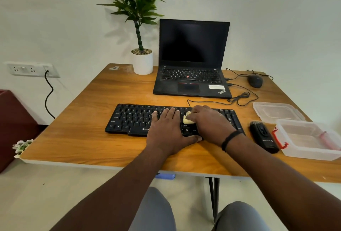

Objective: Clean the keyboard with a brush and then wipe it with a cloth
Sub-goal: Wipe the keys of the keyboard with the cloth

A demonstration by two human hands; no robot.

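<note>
From the head camera, the black keyboard (173,120) lies across the near middle of the wooden table (83,105). The left hand (168,129) rests flat on its centre keys, fingers spread, pinning it. The right hand (208,122) is closed around a small pale wad, probably the cloth (188,119), pressed on the keys right of centre. The brush (263,136) lies just right of the keyboard, so wiping seems under way. Next, the cloth needs sweeping across the remaining rows while the left hand steadies.

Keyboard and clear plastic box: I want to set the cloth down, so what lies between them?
In the head view, a black brush lies between the keyboard and plastic box.
</note>
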